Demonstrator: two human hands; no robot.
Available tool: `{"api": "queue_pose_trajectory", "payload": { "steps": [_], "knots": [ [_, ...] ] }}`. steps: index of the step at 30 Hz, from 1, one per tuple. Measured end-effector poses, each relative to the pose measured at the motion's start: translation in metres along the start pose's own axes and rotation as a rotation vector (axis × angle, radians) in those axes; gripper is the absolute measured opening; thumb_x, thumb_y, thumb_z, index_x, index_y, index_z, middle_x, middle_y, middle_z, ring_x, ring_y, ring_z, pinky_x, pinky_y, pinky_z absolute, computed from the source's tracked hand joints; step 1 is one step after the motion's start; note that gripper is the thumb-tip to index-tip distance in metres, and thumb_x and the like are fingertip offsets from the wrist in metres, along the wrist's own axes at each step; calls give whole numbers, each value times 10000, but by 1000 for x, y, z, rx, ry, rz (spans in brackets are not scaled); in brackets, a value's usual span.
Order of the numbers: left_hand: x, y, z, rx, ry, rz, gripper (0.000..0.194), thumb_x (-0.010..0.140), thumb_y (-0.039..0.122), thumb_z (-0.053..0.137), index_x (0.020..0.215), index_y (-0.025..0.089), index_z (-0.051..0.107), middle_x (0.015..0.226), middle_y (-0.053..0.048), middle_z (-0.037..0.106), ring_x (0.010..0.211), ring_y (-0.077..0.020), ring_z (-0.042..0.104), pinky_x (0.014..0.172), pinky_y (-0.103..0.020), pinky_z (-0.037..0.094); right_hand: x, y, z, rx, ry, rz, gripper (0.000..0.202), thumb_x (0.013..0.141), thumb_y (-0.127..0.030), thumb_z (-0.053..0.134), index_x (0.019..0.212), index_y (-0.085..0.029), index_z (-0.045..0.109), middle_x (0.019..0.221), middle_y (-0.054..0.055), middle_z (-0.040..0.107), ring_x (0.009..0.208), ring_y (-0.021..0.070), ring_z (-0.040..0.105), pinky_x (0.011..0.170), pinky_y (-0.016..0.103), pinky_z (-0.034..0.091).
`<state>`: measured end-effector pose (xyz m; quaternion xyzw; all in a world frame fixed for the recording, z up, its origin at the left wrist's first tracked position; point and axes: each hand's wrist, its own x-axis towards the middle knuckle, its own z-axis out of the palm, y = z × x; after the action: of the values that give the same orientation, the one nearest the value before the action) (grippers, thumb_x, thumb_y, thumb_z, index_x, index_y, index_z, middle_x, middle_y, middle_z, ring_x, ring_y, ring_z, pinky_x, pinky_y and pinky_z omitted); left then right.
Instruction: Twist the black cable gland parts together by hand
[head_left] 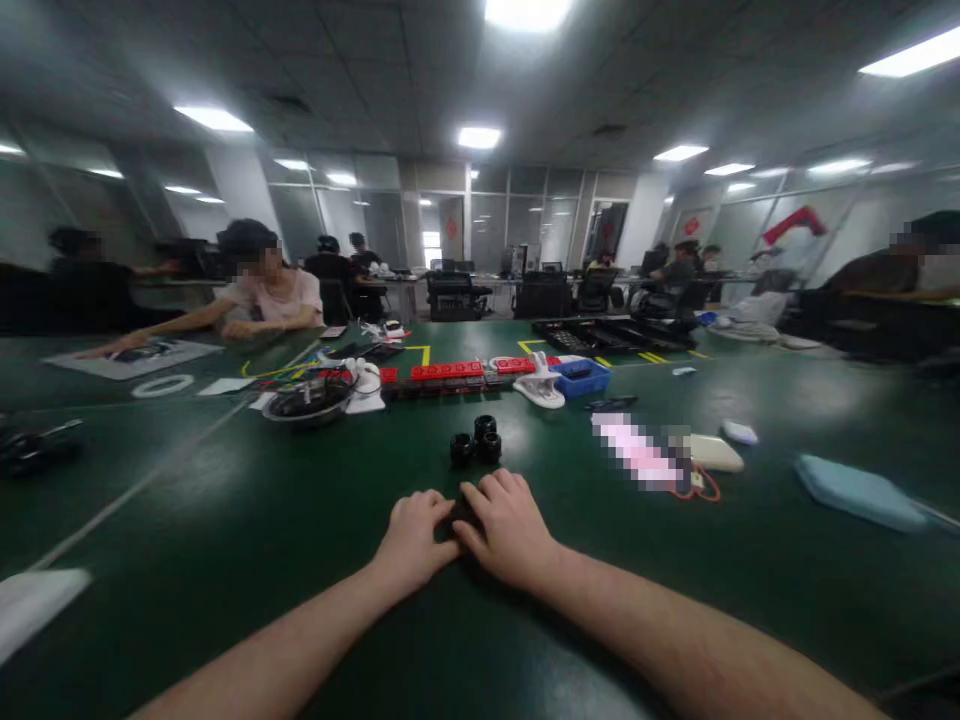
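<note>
My left hand and my right hand meet low over the green table. Between them is a small black part, mostly covered by my fingers. Both hands are closed around it, with the thumbs near each other on its close side. Just beyond my fingertips stand three short, round, glossy black pieces, grouped together; their exact kind is too small to tell.
Ahead lie red trays, a blue bin, a white stand and a round dish of dark parts. A light blue pouch and a cream case lie right. Another person works across the table at left.
</note>
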<state>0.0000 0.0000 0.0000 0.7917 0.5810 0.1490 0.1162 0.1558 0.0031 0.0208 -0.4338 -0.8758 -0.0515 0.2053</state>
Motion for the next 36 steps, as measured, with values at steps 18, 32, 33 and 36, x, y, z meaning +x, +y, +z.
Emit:
{"api": "queue_pose_trajectory", "payload": {
  "steps": [18, 32, 33, 36],
  "knots": [
    [0, 4, -6, -31, -21, -7, 228, 697, 350, 517, 874, 219, 576, 893, -6, 526, 864, -191, 464, 802, -341, 352, -4, 1, -2, 13, 37, -26, 331, 783, -369, 495, 1036, -157, 519, 896, 84, 500, 851, 217, 389, 744, 347, 303],
    [1, 5, -6, -33, -20, -17, 309, 688, 403, 528, 939, 226, 560, 916, -15, 536, 890, -205, 470, 819, -345, 350, -4, 1, 0, 32, 25, -25, 335, 781, -357, 504, 1047, -152, 507, 902, 81, 491, 847, 211, 390, 748, 343, 316],
    [0, 5, -6, -32, -21, -11, 296, 693, 398, 524, 931, 227, 564, 911, -15, 536, 886, -204, 471, 818, -344, 350, -4, 1, 0, 34, 25, -25, 334, 782, -357, 504, 1047, -153, 507, 903, 81, 490, 846, 210, 390, 748, 343, 315],
    [0, 4, -6, -37, -25, -6, 279, 707, 389, 512, 929, 230, 566, 909, -15, 532, 884, -201, 469, 818, -346, 351, -4, 1, 0, 42, 25, -25, 328, 784, -354, 502, 1047, -157, 507, 904, 80, 490, 847, 210, 391, 745, 341, 317]
  ]
}}
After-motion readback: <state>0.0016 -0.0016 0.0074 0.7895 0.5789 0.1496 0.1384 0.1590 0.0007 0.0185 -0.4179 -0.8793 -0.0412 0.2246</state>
